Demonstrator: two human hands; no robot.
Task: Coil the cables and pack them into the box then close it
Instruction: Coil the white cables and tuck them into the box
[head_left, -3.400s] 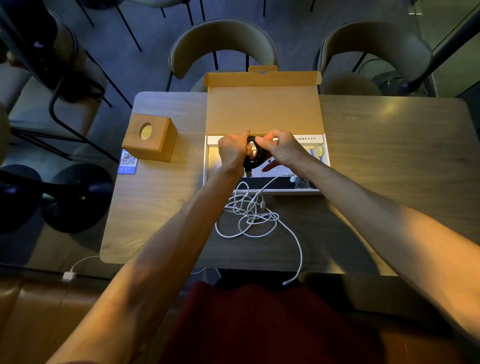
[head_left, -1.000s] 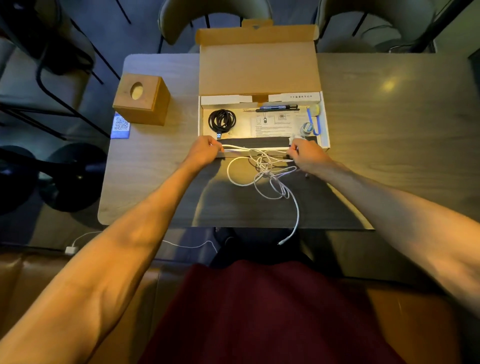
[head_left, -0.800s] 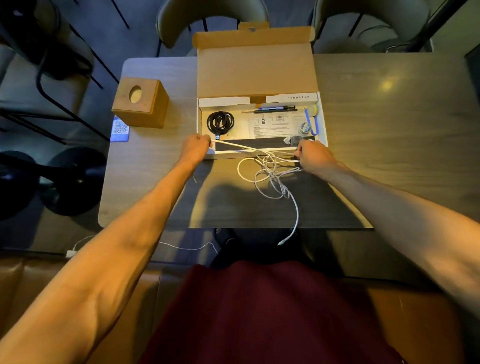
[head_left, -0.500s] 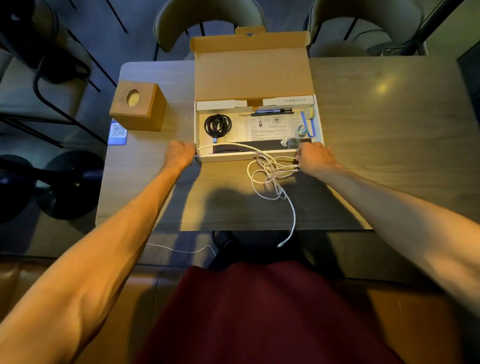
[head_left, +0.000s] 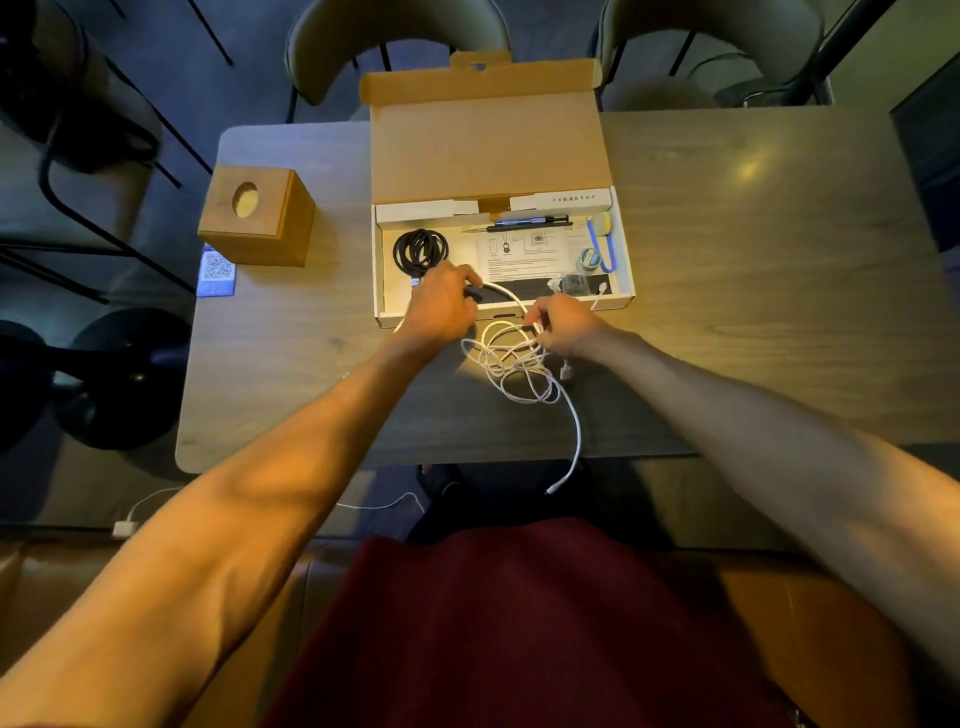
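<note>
far left on the table (head_left: 291, 364), a wooden tissue box (head_left: 257, 215) is seen, with a qr card (head_left: 217, 270) tucked at its near corner. next, the cardboard box (head_left: 488, 145) is found lying open, its lid thrown back toward the chairs. in its left end a black cable (head_left: 420, 250) is already laid down as a neat round coil. a leaflet (head_left: 524, 254) and a pen (head_left: 530, 223) are seen to the right of it.

and here the left hand (head_left: 441, 306) is placed over the box's front left corner, its grip closed, with the fingers curled round a strand of the white cable (head_left: 519, 364). from that grip the strand is arched rightward over the box's front wall to the right hand (head_left: 563, 325). there it is pinched between thumb and fingertips, right at the top of the loose heap.

the heap itself is spread on the table just in front of the box, toward the person from both hands and nearer the right one. it is thin, limp and tangled in overlapping loops, and no tidy coil is formed yet. one tail is run to the table's near edge, and its plug is hung over it. the held span is laid left to right, so this is judged the start of coiling. snagging in the tangle is to be watched for.
</note>
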